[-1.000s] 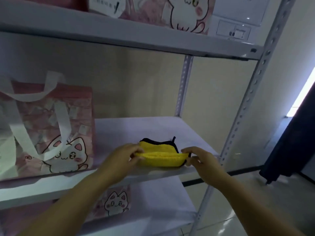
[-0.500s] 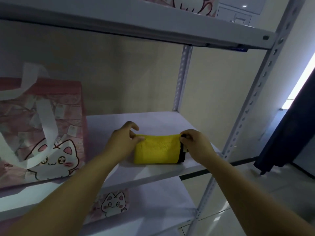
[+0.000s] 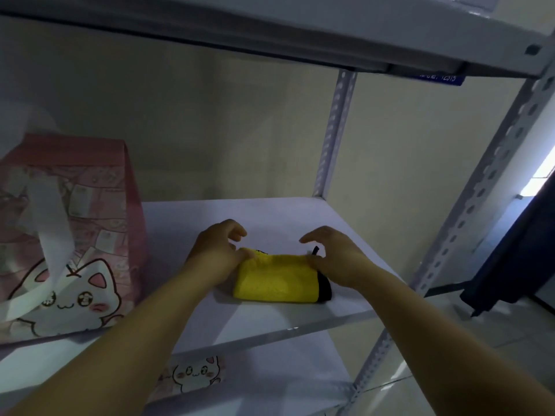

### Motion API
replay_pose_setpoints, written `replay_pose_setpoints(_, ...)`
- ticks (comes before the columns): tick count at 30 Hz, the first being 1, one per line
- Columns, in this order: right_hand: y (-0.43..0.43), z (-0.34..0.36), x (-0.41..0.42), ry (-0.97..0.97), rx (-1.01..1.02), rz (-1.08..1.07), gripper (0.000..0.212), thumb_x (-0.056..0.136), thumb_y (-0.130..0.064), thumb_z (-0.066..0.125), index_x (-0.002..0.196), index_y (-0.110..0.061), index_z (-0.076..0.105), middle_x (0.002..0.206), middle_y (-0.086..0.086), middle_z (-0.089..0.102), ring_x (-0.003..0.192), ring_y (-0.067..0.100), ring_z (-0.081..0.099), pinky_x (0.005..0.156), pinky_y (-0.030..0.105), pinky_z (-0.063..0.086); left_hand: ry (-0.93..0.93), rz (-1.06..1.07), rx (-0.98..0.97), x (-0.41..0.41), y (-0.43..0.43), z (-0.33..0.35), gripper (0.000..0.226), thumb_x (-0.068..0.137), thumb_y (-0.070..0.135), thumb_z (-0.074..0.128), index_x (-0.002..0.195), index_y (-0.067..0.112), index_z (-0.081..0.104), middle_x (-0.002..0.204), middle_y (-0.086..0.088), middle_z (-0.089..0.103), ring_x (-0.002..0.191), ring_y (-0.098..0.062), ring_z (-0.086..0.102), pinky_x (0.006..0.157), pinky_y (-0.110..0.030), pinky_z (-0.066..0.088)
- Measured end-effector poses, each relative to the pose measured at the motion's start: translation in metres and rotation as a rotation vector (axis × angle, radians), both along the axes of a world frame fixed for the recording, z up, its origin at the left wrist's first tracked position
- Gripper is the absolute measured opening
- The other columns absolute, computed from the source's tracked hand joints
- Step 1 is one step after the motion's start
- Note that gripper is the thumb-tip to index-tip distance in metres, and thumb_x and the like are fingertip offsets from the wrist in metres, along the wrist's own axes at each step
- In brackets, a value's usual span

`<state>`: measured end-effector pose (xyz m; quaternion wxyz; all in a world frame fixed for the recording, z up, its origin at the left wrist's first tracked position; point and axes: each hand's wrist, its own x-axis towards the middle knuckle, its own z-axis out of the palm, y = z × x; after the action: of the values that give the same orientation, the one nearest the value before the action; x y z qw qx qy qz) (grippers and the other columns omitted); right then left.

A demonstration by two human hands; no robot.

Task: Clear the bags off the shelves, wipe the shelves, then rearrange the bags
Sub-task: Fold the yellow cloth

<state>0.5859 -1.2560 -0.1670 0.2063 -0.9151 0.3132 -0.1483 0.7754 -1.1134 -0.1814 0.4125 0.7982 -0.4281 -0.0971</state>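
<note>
A folded yellow cloth [image 3: 276, 279] with a black edge lies flat on the white middle shelf [image 3: 300, 217], near its front. My left hand [image 3: 216, 250] is at the cloth's upper left corner, thumb touching it and fingers arched above the shelf. My right hand [image 3: 333, 253] is at the upper right corner beside the cloth's black loop, its thumb on the edge and its fingers lifted off. A pink cat bag [image 3: 69, 235] with white handles stands upright on the same shelf, left of my hands.
Another cat-print bag [image 3: 192, 372] lies on the lower shelf, under the middle shelf's front edge. The grey upper shelf [image 3: 270, 34] hangs close overhead. Perforated metal posts [image 3: 480, 187] bound the right side. A dark cloth [image 3: 516, 250] hangs beyond them.
The cloth went from held up and doubled between both hands to lying flat on the shelf. My fingers have since lifted off its top; only the thumbs still touch it.
</note>
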Motion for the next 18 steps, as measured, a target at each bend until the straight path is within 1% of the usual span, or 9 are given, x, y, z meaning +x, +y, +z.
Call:
replay_pose_setpoints(1,0.002,-0.001,0.001,0.011,0.014,0.097,0.035,0.087,-0.02,0.06,0.122,-0.027,0.056,0.131,-0.007,0.048,0.116,0.013,0.048,0.091,0.019,0.035,-0.007,-0.007,-0.027,-0.002,0.003,0.002,0.028,0.071,0.024,0.078,0.08,0.035,0.053,0.09,0.016,0.057,0.076,0.002,0.053,0.057,-0.015,0.038)
replay_pose_setpoints(3,0.005,-0.004,0.005,0.139,0.002,0.247,0.04,0.091,-0.015,0.053,0.128,-0.029,0.053,0.137,-0.005,0.047,0.124,0.014,0.042,0.1,0.021,0.031,-0.046,-0.049,-0.03,-0.006,0.01,0.004,0.024,0.069,0.027,0.078,0.074,0.036,0.056,0.086,0.019,0.058,0.078,0.003,0.054,0.056,-0.013,0.037)
replay_pose_setpoints(5,0.008,-0.007,0.007,0.261,0.015,0.299,0.042,0.095,-0.016,0.045,0.132,-0.034,0.048,0.14,-0.005,0.044,0.126,0.016,0.04,0.105,0.025,0.029,-0.065,-0.137,-0.006,-0.012,0.019,0.005,0.019,0.065,0.03,0.08,0.069,0.037,0.062,0.084,0.017,0.063,0.079,0.002,0.057,0.059,-0.014,0.04)
replay_pose_setpoints(6,0.009,-0.007,0.006,0.284,0.023,0.295,0.041,0.096,-0.018,0.043,0.133,-0.035,0.047,0.14,-0.005,0.044,0.126,0.017,0.04,0.106,0.026,0.028,-0.062,-0.195,0.0,-0.014,0.024,0.004,0.019,0.062,0.031,0.081,0.067,0.038,0.064,0.083,0.016,0.065,0.079,0.001,0.059,0.061,-0.015,0.043)
replay_pose_setpoints(8,0.011,-0.007,0.004,0.294,-0.013,0.271,0.04,0.096,-0.021,0.043,0.134,-0.034,0.047,0.139,-0.003,0.045,0.125,0.019,0.042,0.105,0.027,0.03,-0.09,-0.282,0.025,-0.017,0.032,0.003,0.022,0.059,0.03,0.083,0.066,0.039,0.065,0.084,0.012,0.065,0.08,-0.002,0.059,0.066,-0.018,0.047)
replay_pose_setpoints(10,0.014,-0.008,-0.002,0.321,-0.077,0.22,0.039,0.096,-0.024,0.043,0.134,-0.033,0.046,0.137,0.0,0.047,0.122,0.022,0.044,0.103,0.032,0.035,-0.172,-0.304,0.054,-0.019,0.036,0.001,0.024,0.059,0.031,0.084,0.07,0.038,0.063,0.088,0.008,0.061,0.081,-0.007,0.056,0.07,-0.023,0.048)
replay_pose_setpoints(13,0.021,-0.011,-0.014,0.353,-0.145,0.056,0.04,0.096,-0.033,0.043,0.136,-0.03,0.044,0.133,0.005,0.049,0.116,0.025,0.049,0.096,0.037,0.042,-0.231,-0.26,0.025,-0.025,0.039,-0.006,0.021,0.065,0.038,0.08,0.075,0.039,0.061,0.09,0.009,0.051,0.077,-0.004,0.051,0.066,-0.021,0.043)
replay_pose_setpoints(15,0.026,-0.013,-0.024,0.364,-0.186,-0.05,0.038,0.095,-0.039,0.042,0.131,-0.027,0.048,0.126,0.007,0.052,0.109,0.027,0.052,0.089,0.036,0.044,-0.226,-0.25,0.026,-0.037,0.037,-0.01,0.017,0.072,0.043,0.073,0.082,0.039,0.06,0.091,0.01,0.051,0.075,-0.003,0.053,0.064,-0.02,0.043)
replay_pose_setpoints(18,0.034,-0.017,-0.037,0.304,-0.188,-0.166,0.033,0.093,-0.041,0.041,0.117,-0.023,0.056,0.116,0.004,0.057,0.1,0.026,0.055,0.077,0.035,0.045,-0.118,-0.256,0.007,-0.06,0.03,-0.015,0.018,0.08,0.042,0.065,0.097,0.036,0.063,0.092,0.011,0.059,0.078,-0.002,0.056,0.069,-0.024,0.049)
